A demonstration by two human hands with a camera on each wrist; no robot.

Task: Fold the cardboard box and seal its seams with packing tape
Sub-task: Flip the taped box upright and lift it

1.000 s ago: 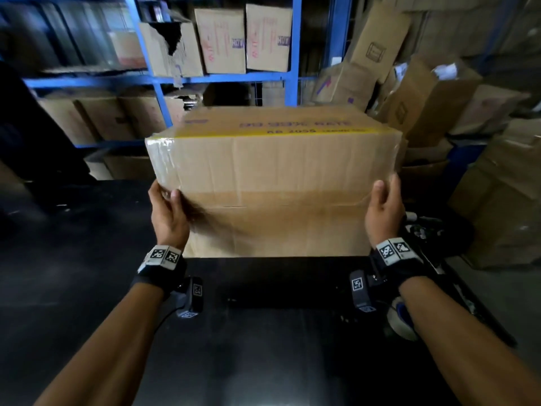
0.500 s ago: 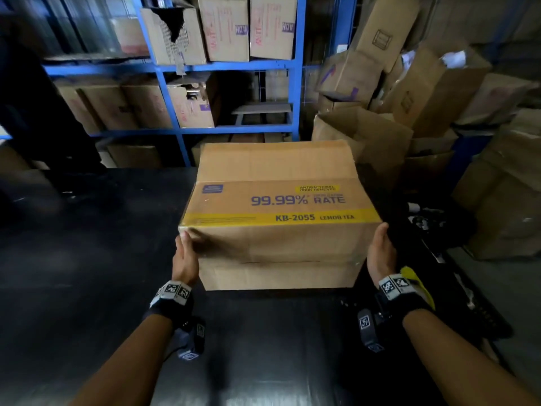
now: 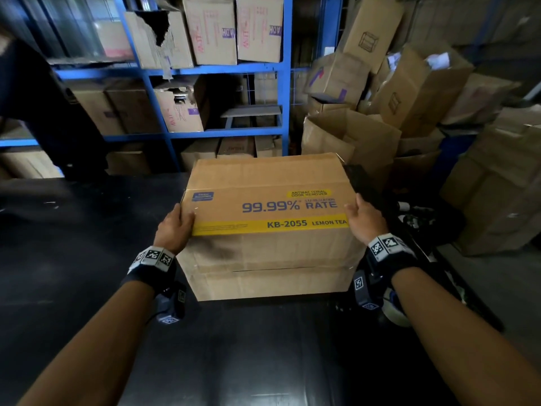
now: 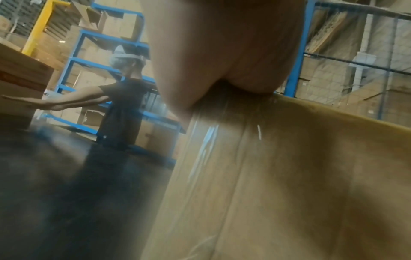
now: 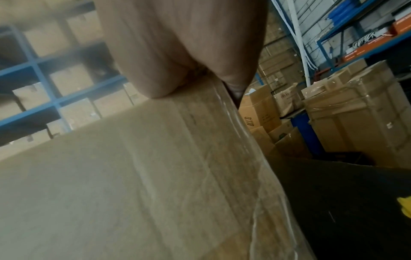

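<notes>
The brown cardboard box [image 3: 269, 253] stands on the black table [image 3: 87, 288], closed, its printed face with a yellow stripe turned up and its seamed face toward me. My left hand [image 3: 175, 227] grips its upper left edge, thumb on the printed face. My right hand [image 3: 366, 221] grips the upper right edge the same way. The fingers of both hands are hidden behind the box's sides. In the left wrist view my palm [image 4: 222, 52] lies on the box [image 4: 289, 176], where clear tape [image 4: 204, 140] shines. Clear tape [image 5: 244, 140] also runs along the box's edge in the right wrist view.
A roll of packing tape [image 3: 395, 310] lies on the table under my right wrist. Blue shelving [image 3: 284, 83] full of cartons stands behind the table. Loose cartons [image 3: 409, 92] are piled at the right. Another person [image 4: 124, 105] stands at the left.
The box has tipped away from me and come down onto the table, turning its printed face upward. Both hands moved with it, from the side faces to the upper side edges.
</notes>
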